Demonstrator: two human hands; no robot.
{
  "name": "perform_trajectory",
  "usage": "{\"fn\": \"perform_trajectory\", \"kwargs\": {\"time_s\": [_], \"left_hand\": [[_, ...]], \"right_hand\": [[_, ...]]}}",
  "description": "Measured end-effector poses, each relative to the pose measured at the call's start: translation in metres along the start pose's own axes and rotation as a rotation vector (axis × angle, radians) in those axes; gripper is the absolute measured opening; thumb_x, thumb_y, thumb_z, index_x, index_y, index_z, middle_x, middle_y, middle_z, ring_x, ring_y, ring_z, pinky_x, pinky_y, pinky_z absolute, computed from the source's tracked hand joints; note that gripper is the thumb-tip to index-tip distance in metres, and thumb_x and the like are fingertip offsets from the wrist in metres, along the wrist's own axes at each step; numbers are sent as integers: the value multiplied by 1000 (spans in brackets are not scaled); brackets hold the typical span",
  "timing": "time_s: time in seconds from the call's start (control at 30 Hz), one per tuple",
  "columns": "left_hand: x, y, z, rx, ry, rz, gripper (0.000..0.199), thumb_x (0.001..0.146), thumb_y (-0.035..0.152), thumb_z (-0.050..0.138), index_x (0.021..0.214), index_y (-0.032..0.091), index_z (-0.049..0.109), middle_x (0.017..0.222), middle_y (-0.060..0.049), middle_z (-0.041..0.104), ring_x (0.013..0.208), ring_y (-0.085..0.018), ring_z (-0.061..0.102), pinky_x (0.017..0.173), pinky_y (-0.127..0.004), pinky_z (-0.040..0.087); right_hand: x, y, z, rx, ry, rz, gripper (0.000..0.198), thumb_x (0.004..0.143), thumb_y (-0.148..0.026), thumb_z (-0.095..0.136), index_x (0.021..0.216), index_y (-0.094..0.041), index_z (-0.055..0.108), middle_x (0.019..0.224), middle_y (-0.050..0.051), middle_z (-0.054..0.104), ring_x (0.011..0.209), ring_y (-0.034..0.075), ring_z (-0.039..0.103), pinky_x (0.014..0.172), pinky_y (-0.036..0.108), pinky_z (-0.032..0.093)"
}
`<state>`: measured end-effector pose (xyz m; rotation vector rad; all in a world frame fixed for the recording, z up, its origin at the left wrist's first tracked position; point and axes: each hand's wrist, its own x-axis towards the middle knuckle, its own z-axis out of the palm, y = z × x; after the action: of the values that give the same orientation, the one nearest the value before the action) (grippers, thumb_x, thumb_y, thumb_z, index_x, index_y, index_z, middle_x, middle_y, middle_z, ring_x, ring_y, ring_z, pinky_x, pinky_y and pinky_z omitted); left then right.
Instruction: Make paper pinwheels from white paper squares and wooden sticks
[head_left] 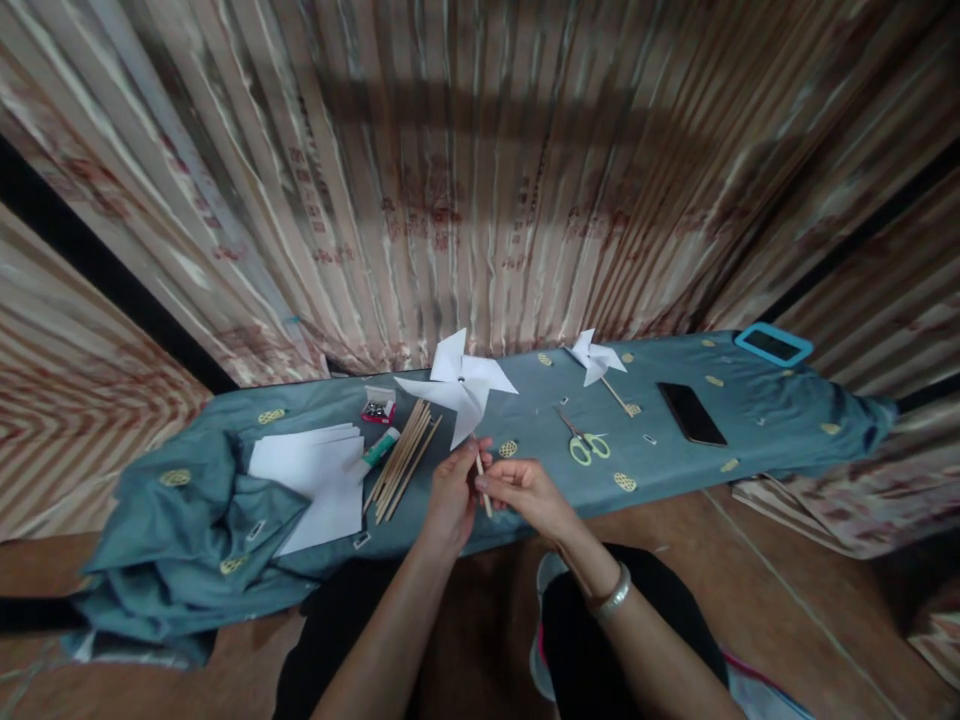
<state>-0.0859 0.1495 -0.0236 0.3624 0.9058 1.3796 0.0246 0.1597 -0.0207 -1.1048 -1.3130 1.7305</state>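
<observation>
A white paper pinwheel on a thin wooden stick is held up in front of me at the table's near side. My left hand grips the stick just below the paper blades. Lower down, the fingers of my right hand pinch the same stick. A dark pin head shows at the pinwheel's centre. Left of my hands lies a bundle of wooden sticks, with a glue stick beside it.
White paper sheets and a small box of pins lie to the left. Right of my hands are green-handled scissors, another pinwheel, a black phone and a blue-framed device. A teal cloth covers the table.
</observation>
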Motion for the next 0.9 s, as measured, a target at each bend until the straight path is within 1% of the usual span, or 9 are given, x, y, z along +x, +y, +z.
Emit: {"fn": "perform_trajectory", "kwargs": {"time_s": [0.2,0.37,0.57,0.67,0.77,0.83,0.87,0.9], "left_hand": [[14,-8,-8,42,-1,-41,52,51,44,85,87,9,71,61,3,60,39,-7,48,34,-22,35],[22,-11,-8,48,5,-65,52,46,45,87,82,10,73,60,2,62,41,-8,49,35,-21,36],[27,-15,-8,38,40,-66,45,43,35,90,77,11,75,66,-3,69,53,-9,56,48,-20,43],[28,-17,-9,46,41,-60,42,41,30,90,76,11,75,65,-3,69,54,-10,56,49,-21,42],[30,-17,-9,53,37,-64,37,45,26,88,76,11,75,64,-3,68,54,-10,57,49,-21,42],[31,-17,-10,56,46,-70,32,47,23,87,75,12,75,65,-3,69,57,-10,58,54,-20,44],[31,-17,-10,58,52,-76,31,47,21,87,74,12,75,65,-3,69,58,-9,58,56,-19,45],[31,-18,-10,62,53,-85,31,47,20,87,75,12,75,66,-3,69,58,-8,59,58,-19,45]], "right_hand": [[7,14,-6,42,21,25,37,56,-51,82,55,-18,65,52,-3,62,45,6,45,48,21,37],[12,20,-14,45,42,32,39,58,-54,81,57,-17,65,53,-2,63,45,6,46,49,21,37],[14,22,-21,75,55,53,38,56,-51,82,57,-17,66,52,-3,62,46,6,47,50,21,37],[14,24,-23,64,46,49,38,58,-52,81,58,-17,66,54,-3,62,47,6,47,50,21,37],[15,27,-29,-5,19,33,39,62,-54,77,60,-17,65,56,-3,62,47,7,47,51,22,38],[16,28,-42,-130,83,-12,41,68,-57,71,61,-18,65,57,-1,63,49,9,49,52,23,39],[17,28,-50,-214,161,-55,42,72,-58,67,61,-18,65,58,-1,64,50,10,51,53,24,40],[19,27,-60,-301,282,-109,43,76,-59,63,62,-18,66,59,0,64,52,11,52,54,25,41]]}}
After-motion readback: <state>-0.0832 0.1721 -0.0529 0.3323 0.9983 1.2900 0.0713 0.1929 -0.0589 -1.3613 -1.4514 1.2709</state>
